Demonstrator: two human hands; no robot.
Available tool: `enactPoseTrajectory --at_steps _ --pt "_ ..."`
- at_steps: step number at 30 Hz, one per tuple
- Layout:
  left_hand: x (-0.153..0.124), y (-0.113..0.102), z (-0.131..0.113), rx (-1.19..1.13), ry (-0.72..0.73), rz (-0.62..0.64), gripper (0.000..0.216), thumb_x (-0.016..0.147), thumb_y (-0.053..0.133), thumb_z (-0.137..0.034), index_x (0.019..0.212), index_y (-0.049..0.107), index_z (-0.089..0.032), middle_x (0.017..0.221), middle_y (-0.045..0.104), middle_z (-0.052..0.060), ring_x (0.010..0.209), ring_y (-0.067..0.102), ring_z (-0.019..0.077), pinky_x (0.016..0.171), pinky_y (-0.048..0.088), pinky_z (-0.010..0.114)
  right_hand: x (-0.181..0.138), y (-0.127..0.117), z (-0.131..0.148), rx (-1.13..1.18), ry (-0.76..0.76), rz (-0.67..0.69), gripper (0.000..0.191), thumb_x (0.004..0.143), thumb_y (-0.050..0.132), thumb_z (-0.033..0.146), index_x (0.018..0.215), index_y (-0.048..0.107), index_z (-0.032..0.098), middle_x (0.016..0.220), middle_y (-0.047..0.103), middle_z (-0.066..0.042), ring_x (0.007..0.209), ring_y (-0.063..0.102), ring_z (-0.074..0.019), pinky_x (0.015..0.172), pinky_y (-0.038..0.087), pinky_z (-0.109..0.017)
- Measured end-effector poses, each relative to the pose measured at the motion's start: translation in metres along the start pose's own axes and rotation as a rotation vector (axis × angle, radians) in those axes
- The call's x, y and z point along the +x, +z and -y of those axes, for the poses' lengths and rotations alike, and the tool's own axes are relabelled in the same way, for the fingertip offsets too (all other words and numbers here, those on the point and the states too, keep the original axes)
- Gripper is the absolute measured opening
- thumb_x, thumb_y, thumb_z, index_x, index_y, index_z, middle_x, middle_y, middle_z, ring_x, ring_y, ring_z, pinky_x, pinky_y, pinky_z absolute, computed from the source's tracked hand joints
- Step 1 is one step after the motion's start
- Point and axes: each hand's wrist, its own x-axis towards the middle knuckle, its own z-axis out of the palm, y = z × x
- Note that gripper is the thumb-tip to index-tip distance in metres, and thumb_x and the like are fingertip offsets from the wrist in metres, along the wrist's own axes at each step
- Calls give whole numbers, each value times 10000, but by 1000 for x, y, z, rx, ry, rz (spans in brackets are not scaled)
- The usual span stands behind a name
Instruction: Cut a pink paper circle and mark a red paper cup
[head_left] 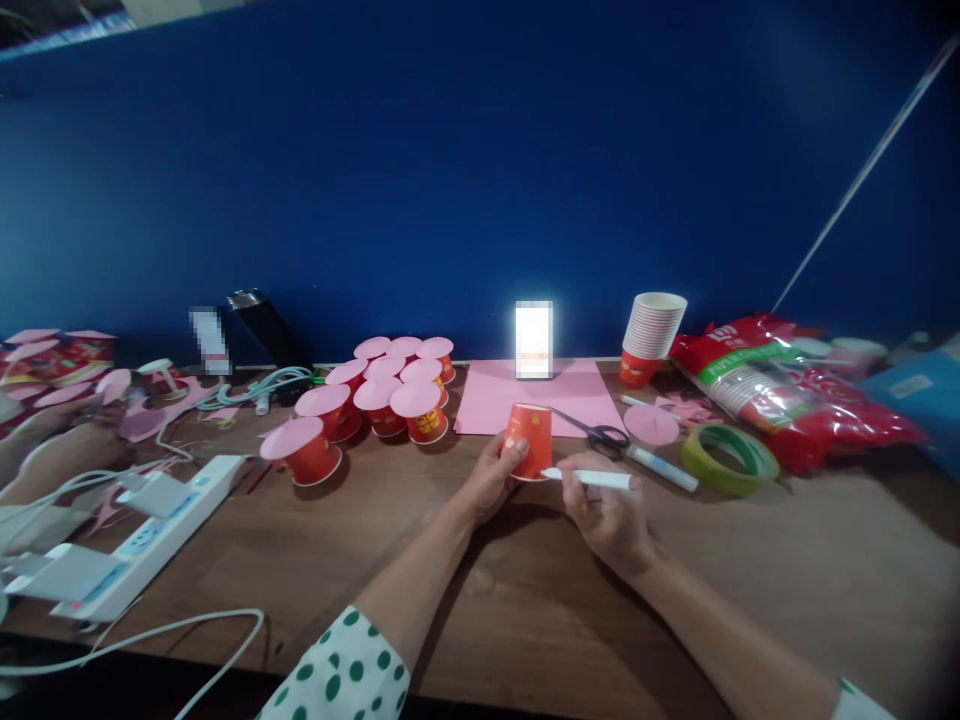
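My left hand (495, 475) is closed around a red paper cup (531, 440), which is turned with its white rim down, just above the table. In my right hand (606, 510) is a white marker (600, 479), held like a pen, its tip at the cup's lower right edge. Behind the cup lie pink paper sheets (487, 400). Black-handled scissors (606, 438) and a second white marker (664, 468) rest to the right, near a pink paper disc (651, 424).
Left of me stand several upturned red cups (304, 460) topped with pink discs. A white power strip (165, 540) with cables is nearer. At right are stacked paper cups (652, 330), green tape (731, 460) and a red cup bag (780, 390). Another person's hand (75, 450) is far left.
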Motion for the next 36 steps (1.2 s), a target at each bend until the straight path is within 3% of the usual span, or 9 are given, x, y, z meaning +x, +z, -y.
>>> enactPoseTrajectory --at_steps 18,24,36 --pt "0 0 -1 -12 9 9 325 713 668 -350 941 596 -131 844 632 53 742 595 148 738 450 288 1 2 0 -3 2 7 130 857 451 195 734 495 203 699 620 -35 648 593 -145 605 480 -276" --pt "-1 1 -2 -16 11 -7 329 709 672 -344 940 599 -121 850 633 61 750 593 152 739 446 286 0 -1 3 -49 75 89 105 850 439 175 771 501 206 710 630 -26 632 594 -142 623 470 -268" --pt "-2 1 -2 2 -13 11 337 721 657 -361 950 600 -121 874 642 78 783 609 179 780 459 325 4 -2 3 -45 82 30 137 847 445 154 741 524 190 699 621 -38 639 589 -152 661 466 -285"
